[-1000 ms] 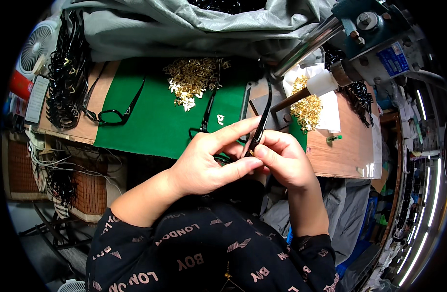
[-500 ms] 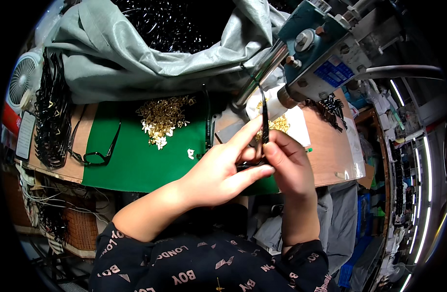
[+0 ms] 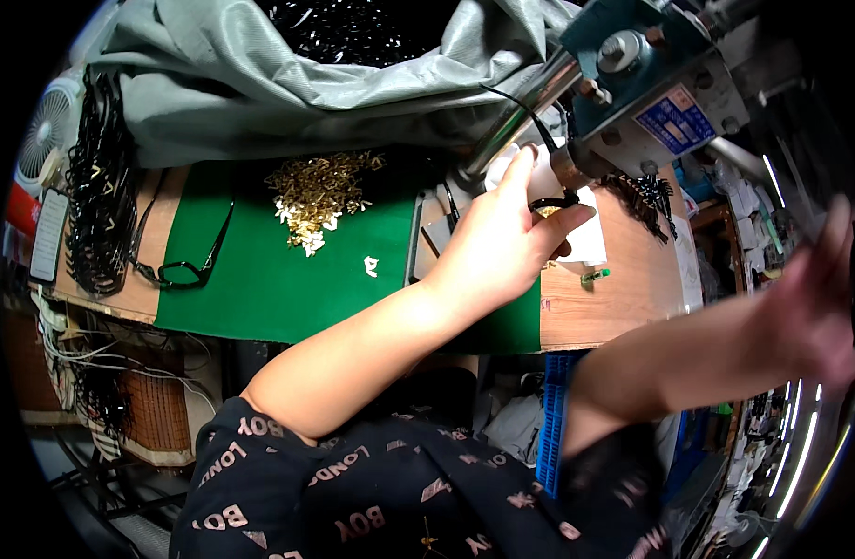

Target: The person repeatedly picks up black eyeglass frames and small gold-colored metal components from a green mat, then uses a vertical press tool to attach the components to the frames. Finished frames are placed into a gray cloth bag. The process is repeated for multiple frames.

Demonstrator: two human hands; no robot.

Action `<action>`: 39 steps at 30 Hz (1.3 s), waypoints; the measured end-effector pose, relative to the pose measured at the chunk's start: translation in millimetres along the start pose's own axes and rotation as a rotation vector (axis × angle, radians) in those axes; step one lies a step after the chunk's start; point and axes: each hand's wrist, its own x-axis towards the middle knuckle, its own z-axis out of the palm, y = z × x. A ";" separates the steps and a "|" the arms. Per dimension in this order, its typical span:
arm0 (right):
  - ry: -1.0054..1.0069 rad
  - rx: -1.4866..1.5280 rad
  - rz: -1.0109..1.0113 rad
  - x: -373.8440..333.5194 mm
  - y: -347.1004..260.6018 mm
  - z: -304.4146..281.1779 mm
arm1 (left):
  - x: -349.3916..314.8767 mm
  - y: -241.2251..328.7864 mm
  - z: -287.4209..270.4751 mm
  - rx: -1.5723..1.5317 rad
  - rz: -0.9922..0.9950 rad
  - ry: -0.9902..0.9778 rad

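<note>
Grip: thumb and fingers of my left hand (image 3: 502, 233) are nearly closed on a black spectacle frame (image 3: 569, 198), pinched by its rim and held up near the right end of the green mat (image 3: 251, 303). Part of the rim is hidden by my fingers, so exact contact is unclear. Risk 1: one hand has the whole load; a loose pinch could let the rim roll and the frame drop. My right hand (image 3: 814, 289) is blurred, well right of the mat; how open it is, or whether it holds anything, I cannot tell. Judged too far off to catch a slip.

The temple arm (image 3: 539, 118) points up and away, crossing in view the steel post (image 3: 521, 130) beyond the mat. Touching or apart: cannot tell. Risk 2: a wrist turn could knock it on the post or the machine head (image 3: 670, 47), scratching the finish or straining the hinge.

At the mat's right end, a white sheet (image 3: 590, 247) with gold pieces (image 3: 547, 212). Risk 3: a low knuckle could scatter them. Right of the mat, a small green object (image 3: 600, 275) on the table (image 3: 623, 307); a forearm sweep could knock it off. Mid-mat, a gold heap (image 3: 320, 200) and one loose pale piece (image 3: 371, 267), easily brushed away.
</note>
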 end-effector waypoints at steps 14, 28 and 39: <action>0.114 -0.320 0.609 -152.3 54.3 -45.9 | -169.4 102.3 -125.3 1.337 -0.346 0.293; -1.139 -0.225 1.226 -313.5 21.7 21.0 | -199.8 83.4 -191.4 1.477 0.156 0.293; -1.018 -0.701 1.181 -537.4 93.1 17.0 | -491.2 -165.3 -309.5 0.701 -1.554 0.620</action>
